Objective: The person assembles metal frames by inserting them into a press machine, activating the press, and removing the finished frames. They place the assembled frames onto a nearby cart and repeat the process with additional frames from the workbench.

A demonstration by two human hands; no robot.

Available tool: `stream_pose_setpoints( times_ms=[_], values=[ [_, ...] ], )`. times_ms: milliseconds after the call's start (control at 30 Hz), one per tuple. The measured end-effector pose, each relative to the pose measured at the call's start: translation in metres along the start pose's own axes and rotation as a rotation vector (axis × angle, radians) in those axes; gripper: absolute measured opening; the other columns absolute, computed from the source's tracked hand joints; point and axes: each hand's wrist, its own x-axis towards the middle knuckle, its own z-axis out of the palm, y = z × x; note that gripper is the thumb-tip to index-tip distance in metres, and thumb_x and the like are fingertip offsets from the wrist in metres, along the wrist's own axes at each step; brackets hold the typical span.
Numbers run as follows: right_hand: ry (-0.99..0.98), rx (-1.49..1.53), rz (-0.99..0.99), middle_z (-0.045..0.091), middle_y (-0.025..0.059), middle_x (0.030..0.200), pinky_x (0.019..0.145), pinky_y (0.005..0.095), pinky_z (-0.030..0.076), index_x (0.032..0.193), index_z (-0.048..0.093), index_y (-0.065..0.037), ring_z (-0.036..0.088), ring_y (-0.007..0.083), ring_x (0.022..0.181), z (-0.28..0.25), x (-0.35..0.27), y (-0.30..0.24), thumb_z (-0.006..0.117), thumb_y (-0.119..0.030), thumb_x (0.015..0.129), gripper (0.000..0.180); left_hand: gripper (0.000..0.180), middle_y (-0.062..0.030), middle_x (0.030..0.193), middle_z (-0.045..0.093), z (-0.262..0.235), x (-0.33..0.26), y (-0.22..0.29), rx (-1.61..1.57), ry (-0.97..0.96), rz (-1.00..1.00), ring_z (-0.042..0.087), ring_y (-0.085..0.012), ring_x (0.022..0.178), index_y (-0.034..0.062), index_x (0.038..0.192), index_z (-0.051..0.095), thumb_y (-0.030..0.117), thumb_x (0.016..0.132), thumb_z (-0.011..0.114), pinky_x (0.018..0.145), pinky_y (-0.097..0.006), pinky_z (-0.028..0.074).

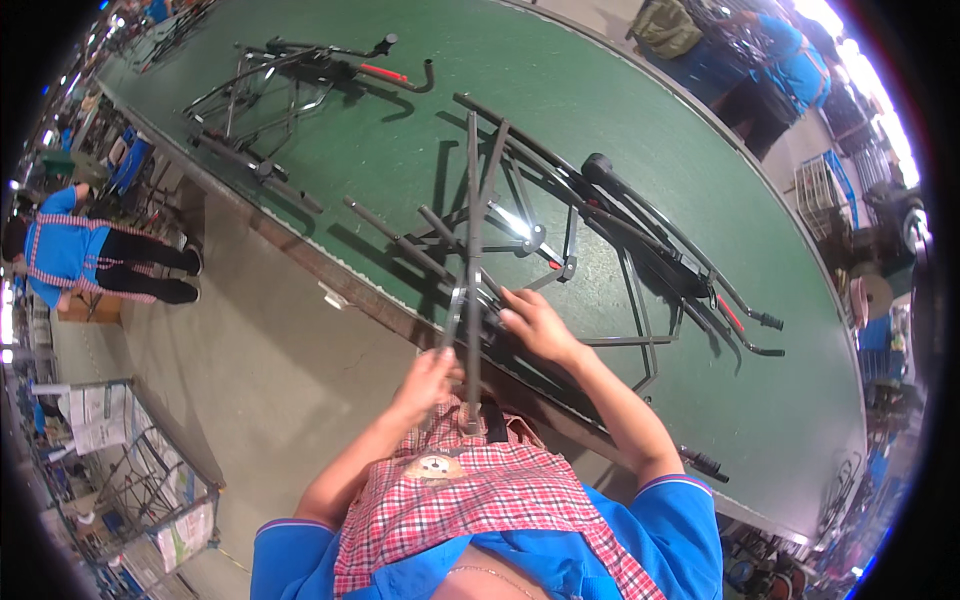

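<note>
Fingers of left hand (428, 378) wrap grey tube (472, 250); right hand (535, 325) beside it.

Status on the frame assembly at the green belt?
Done: one folded frame lies further up the green belt. In hand: left hand grips an upright dark tube; right hand rests on the near frame. Left: tube not visibly fixed yet.

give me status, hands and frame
Left hand shut on grey tube. Right hand on frame, grip unclear. Second frame clear, further along belt.
</note>
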Motion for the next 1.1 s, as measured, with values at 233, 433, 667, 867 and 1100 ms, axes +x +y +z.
stream_pose_setpoints(
  times_ms=[233, 433, 667, 867, 1100],
  values=[
    [0.022, -0.445, -0.077, 0.059, 0.0226, 0.103, 0.090, 0.0466, 0.041, 0.131, 0.039, -0.004, 0.056, 0.0366, 0.099, -0.016, 0.019, -0.017, 0.056, -0.024, 0.086, 0.052, 0.030, -0.0112, 0.087, 0.067, -0.012, -0.015, 0.042, 0.352, -0.025, 0.100, 0.043, -0.0054, 0.045, -0.0002, 0.106, 0.046, 0.028, 0.097, 0.045, 0.042, -0.020, 0.039],
    [0.097, -0.665, 0.005, 0.063, 0.0076, 0.091, 0.079, 0.0395, 0.047, 0.119, 0.057, -0.014, 0.061, 0.0279, 0.088, -0.128, 0.054, 0.060, 0.063, -0.027, 0.082, 0.040, 0.039, -0.0162, 0.097, 0.062, 0.050, -0.020, 0.031, 0.127, -0.320, -0.012, 0.062, -0.0160, 0.066, 0.0008, 0.114, 0.036, 0.026, 0.092, 0.056, 0.057, -0.028, 0.051],
    [-0.375, -1.159, 0.073, 0.044, 0.0269, 0.131, 0.108, 0.0526, 0.022, 0.136, 0.035, 0.005, 0.038, 0.0450, 0.125, -0.072, 0.100, -0.023, 0.070, -0.068, 0.058, 0.113, 0.035, -0.0042, 0.114, 0.053, 0.192, 0.035, -0.027, -0.158, -0.768, -0.264, 0.052, -0.0113, 0.110, 0.0097, 0.114, 0.040, 0.029, 0.091, 0.059, 0.092, -0.030, 0.041],
    [-0.461, -1.157, -0.085, 0.041, 0.0275, 0.136, 0.108, 0.0624, 0.005, 0.136, 0.032, 0.010, 0.030, 0.0391, 0.133, -0.043, 0.080, -0.014, 0.061, -0.081, 0.051, 0.127, 0.046, -0.0160, 0.126, 0.052, 0.177, 0.013, -0.005, 0.424, -1.085, 0.080, 0.051, -0.0210, 0.117, -0.0018, 0.127, 0.043, 0.020, 0.090, 0.059, 0.102, -0.033, 0.040],
    [-0.572, -0.698, 0.126, 0.067, 0.0153, 0.095, 0.076, 0.0347, 0.049, 0.140, 0.018, 0.011, 0.066, 0.0259, 0.089, -0.012, 0.101, -0.019, 0.076, -0.067, 0.047, 0.134, 0.029, -0.0090, 0.103, 0.064, 0.017, 0.043, 0.064, 0.163, 0.113, 0.496, 0.062, -0.0165, 0.092, 0.0018, 0.113, 0.055, 0.024, 0.095, 0.051, 0.082, -0.028, 0.049]
  ],
)
